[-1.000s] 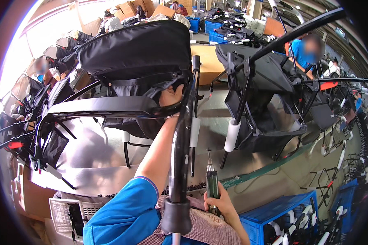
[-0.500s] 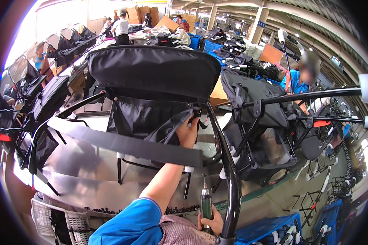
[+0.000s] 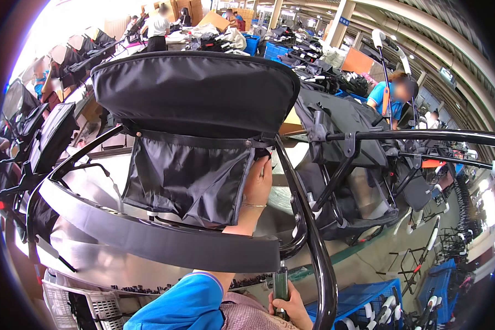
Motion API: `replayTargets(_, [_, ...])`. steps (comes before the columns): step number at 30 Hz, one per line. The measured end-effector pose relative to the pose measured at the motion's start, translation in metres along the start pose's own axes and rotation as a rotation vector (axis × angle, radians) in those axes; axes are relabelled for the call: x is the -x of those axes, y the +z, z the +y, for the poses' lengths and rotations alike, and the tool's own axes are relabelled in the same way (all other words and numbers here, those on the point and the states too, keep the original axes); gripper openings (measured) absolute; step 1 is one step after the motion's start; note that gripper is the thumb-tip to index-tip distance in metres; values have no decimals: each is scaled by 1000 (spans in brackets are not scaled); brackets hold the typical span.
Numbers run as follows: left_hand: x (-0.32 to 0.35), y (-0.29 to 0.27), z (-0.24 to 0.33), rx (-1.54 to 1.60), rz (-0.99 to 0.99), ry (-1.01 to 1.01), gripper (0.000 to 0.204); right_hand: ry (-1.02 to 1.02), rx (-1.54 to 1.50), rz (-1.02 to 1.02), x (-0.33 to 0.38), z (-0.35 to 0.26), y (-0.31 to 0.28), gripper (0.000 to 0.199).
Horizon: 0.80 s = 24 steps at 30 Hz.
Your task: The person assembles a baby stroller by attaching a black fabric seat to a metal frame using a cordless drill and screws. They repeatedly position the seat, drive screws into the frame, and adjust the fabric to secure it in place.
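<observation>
A stroller with a black fabric canopy [image 3: 198, 91] stands upright before me, its black back panel [image 3: 187, 176] hanging below. At the panel's upper right corner, beside the black frame tube [image 3: 305, 220], my left hand [image 3: 258, 179] is raised with bent fingers. Fabric hides the fingertips, so what they pinch cannot be made out. Across my left forearm runs a curved grey band [image 3: 159, 234], nearer to me than the panel. Low down, my right hand [image 3: 292, 308] is wrapped round a green cylindrical power screwdriver [image 3: 281, 287], pointing up, its top close to the band's right end.
Another black stroller [image 3: 341, 143] stands close on the right, its tubes reaching across. More strollers [image 3: 52, 137] line the left. Below are a white basket [image 3: 104, 308] and a blue crate [image 3: 363, 302] with parts. A co-worker [image 3: 390, 99] in blue works at the right.
The panel now hangs straighter where its right side was bunched. The stroller and grey band appear nearer and lower. My left hand stays at the corner; my right still holds the screwdriver.
</observation>
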<state>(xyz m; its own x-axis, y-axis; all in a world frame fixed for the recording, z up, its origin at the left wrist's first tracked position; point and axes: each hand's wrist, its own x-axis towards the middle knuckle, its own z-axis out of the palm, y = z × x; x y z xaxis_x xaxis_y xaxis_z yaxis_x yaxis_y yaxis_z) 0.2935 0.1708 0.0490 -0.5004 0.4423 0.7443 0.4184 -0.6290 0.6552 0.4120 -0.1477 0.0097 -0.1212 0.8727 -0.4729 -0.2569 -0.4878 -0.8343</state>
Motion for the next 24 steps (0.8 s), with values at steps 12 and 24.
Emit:
replayTargets(12, [-4, 31, 15, 0, 166, -68, 16, 37, -198, -22, 5, -2, -4, 65])
replayTargets(24, [-19, -32, -27, 176, -233, -114, 14, -109, -25, -193, -36, -32, 11, 30])
